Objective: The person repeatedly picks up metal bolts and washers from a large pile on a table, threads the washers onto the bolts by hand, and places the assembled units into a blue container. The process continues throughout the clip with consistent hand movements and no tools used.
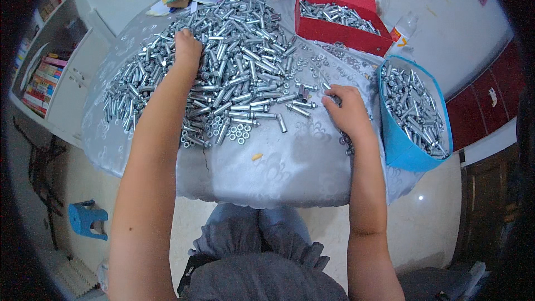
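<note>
On the cloth-covered table, your left hand rests knuckles-up in the bolt pile, grip hidden, while your right hand pinches a small bolt, its axis unclear.

Both forearms are bare, with no sleeves, watch or rings showing. The left hand and right hand wear no gloves. Loose, gathered grey trousers cover the lap.
</note>
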{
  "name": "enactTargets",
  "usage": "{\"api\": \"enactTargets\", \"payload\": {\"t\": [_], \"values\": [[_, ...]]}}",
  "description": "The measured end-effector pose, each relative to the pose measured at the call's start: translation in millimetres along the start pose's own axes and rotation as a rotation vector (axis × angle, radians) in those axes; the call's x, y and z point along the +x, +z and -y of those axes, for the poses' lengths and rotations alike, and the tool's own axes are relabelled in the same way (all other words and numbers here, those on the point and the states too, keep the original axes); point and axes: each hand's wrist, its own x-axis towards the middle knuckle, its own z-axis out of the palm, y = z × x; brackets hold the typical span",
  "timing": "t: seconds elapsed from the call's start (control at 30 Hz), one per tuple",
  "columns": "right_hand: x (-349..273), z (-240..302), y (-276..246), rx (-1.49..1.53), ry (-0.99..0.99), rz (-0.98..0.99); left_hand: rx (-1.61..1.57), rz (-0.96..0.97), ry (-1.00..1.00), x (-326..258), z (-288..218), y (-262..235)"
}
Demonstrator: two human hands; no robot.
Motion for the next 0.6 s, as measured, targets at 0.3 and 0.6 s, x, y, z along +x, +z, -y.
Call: {"api": "enactTargets", "payload": {"t": [0.3,0.6], "values": [[-2,1,2,-0.015,0.0,-0.011,-0.12,-0.022,-0.093,-6,-1,-4],[-1,-1,4,-0.006,-0.056,-0.027,-0.264,-0.169,-0.151,-3,8,27]]}}
